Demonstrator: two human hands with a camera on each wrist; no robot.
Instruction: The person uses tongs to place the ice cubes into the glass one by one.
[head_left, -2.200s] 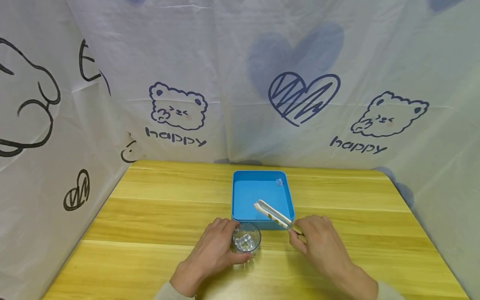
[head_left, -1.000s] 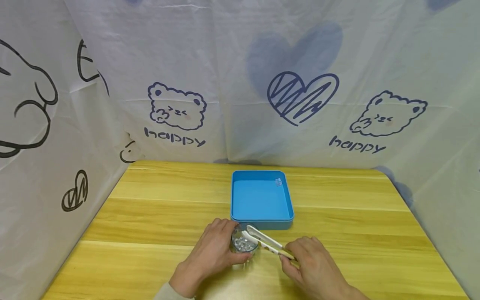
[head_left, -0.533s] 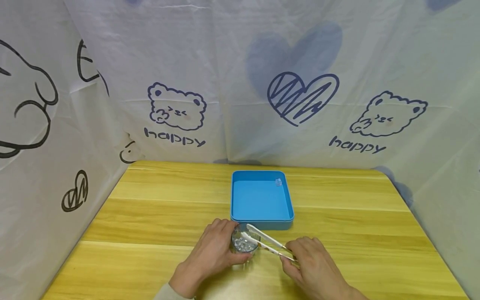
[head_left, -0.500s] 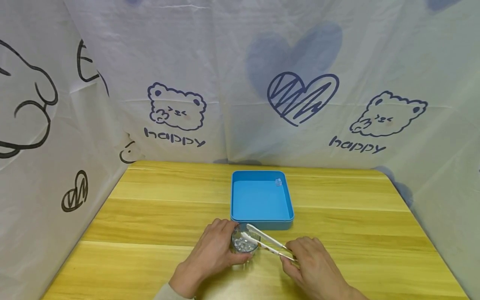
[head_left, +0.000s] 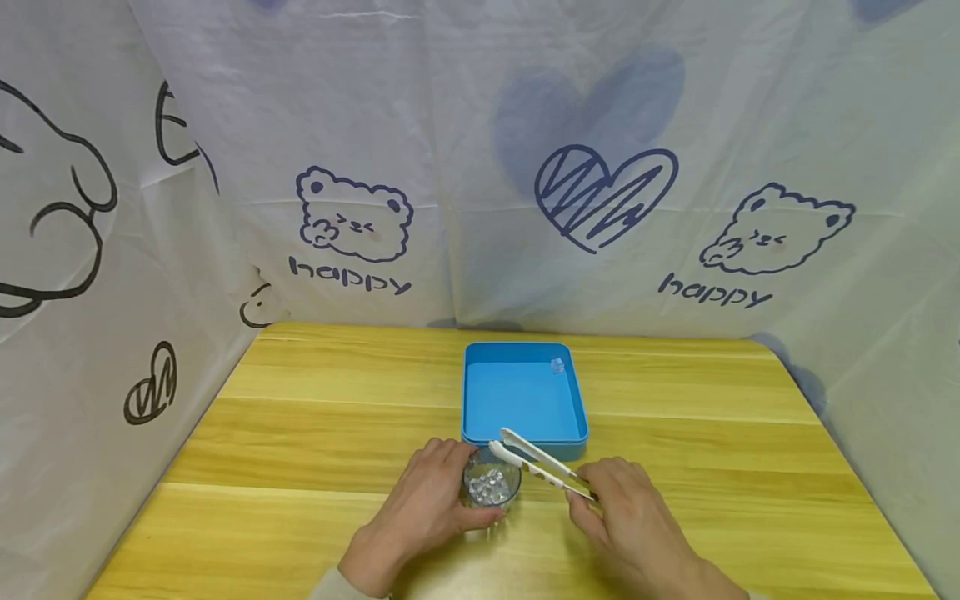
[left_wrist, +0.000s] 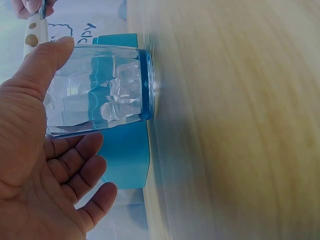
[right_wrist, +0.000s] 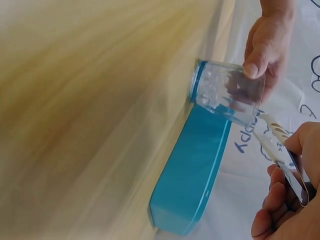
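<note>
My left hand (head_left: 423,504) holds an upright clear glass (left_wrist: 80,95) on the table, thumb on one side and fingers round the other. Several clear ice-like cubes (head_left: 489,487) lie in the bottom of the glass. My right hand (head_left: 637,517) grips a pair of white tongs with brown spots (head_left: 513,459), thumb and fingers on opposite arms. The tong tips are parted above the glass's far rim, near the box's front wall. I see nothing between them in the head view. In the right wrist view the glass partly covers the tips.
A shallow blue box (head_left: 480,392) stands just behind the glass, with one clear cube (head_left: 557,365) in its far right corner. The wood-patterned table (head_left: 337,400) is bordered by white printed cloth (head_left: 465,183) at the back and sides.
The tongs came from over the box down into the glass, opened there, and have now lifted back above its rim with the right hand. The left hand and glass stay put.
</note>
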